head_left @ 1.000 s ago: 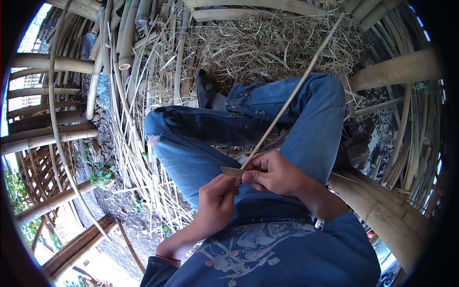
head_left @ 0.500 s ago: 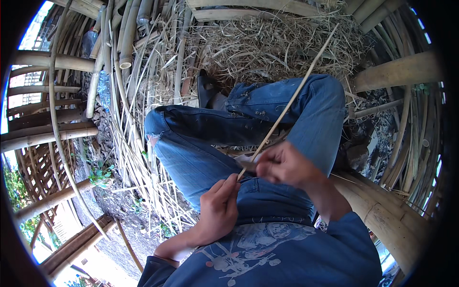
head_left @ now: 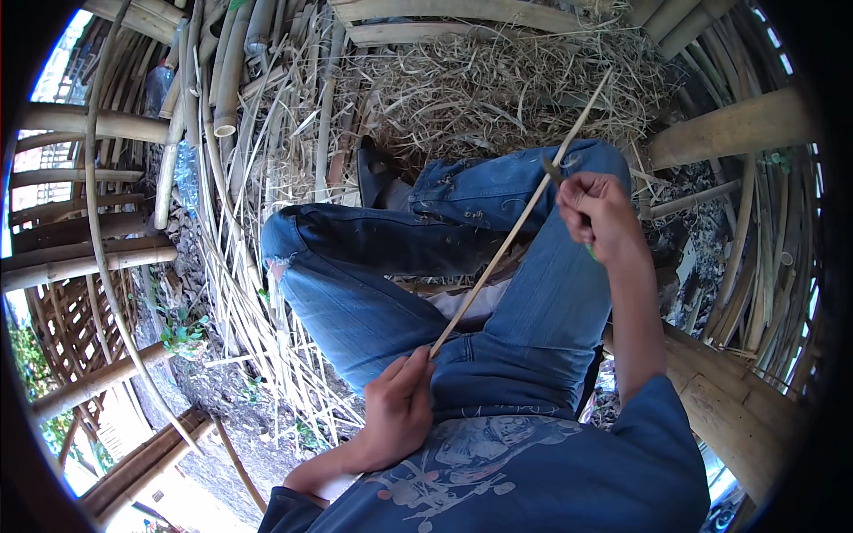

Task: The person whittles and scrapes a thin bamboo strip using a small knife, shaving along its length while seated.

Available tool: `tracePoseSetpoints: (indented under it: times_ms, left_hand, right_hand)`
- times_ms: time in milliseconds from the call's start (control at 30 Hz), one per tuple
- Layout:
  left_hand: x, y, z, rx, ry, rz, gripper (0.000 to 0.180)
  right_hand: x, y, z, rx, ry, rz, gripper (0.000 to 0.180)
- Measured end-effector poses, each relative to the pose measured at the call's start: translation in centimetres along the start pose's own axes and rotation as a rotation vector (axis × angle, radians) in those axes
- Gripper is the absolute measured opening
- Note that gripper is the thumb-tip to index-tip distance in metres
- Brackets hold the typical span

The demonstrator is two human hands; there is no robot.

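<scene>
- Stick (head_left: 496, 259): located above the person's lap, between the two legs of the jeans (head_left: 560, 275) at its near part and over the right knee area farther out.
- Long axis of the stick: runs obliquely, from the lower middle of the view to the upper right. The far end points away from the body and to the person's right, in front of the straw (head_left: 498, 98).
- Near end of the stick: points back toward the shirt (head_left: 569, 471) and enters the left hand (head_left: 397, 401). The fingers cover it, so its exact end cannot be told.
- Left hand: closed, with thumb and fingers pinched on the stick, near the waist.
- Right hand (head_left: 597, 216): closed in a fist around the knife (head_left: 552, 169), beyond the middle of the stick.
- Knife: the blade extends from the fist toward the upper left and crosses the line of the stick. Whether the edge bites into the wood cannot be told. A green part shows below the fist.
- Left of the legs: pale strips (head_left: 275, 329) lie loosely on the ground, most of them lengthwise.
- Ahead of the legs: a dark shoe (head_left: 373, 173) rests beside the straw.
- Upper right: a thick bamboo pole (head_left: 733, 129) lies nearly crosswise.
</scene>
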State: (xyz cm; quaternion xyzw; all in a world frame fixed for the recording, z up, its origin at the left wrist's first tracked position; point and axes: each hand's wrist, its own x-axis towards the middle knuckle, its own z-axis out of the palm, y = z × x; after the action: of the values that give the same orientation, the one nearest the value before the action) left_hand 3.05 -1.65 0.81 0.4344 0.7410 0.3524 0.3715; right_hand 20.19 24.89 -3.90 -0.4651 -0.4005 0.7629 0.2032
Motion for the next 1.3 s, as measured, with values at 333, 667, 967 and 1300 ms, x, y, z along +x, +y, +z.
tracePoseSetpoints:
  times_ms: [333, 667, 967, 1300]
  left_hand:
    - [1.7, 0.6, 0.0, -0.101, -0.019, -0.069, 0.016]
    - [1.0, 0.0, 0.3, -0.080, 0.005, -0.030, 0.015]
    - [-0.1, 0.2, 0.1, -0.075, -0.032, -0.039, 0.017]
    - [-0.8, 0.1, -0.4, -0.055, -0.024, -0.038, 0.017]
  right_hand:
    - [-4.5, 3.8, 8.3, -0.128, -0.449, 0.288, 0.011]
    - [-4.1, 3.3, 8.4, -0.053, -0.363, 0.287, 0.012]
    - [0.9, 0.3, 1.6, -0.020, -0.138, 0.079, 0.017]
    - [2.9, -2.2, -1.0, -0.139, 0.049, -0.073, 0.017]
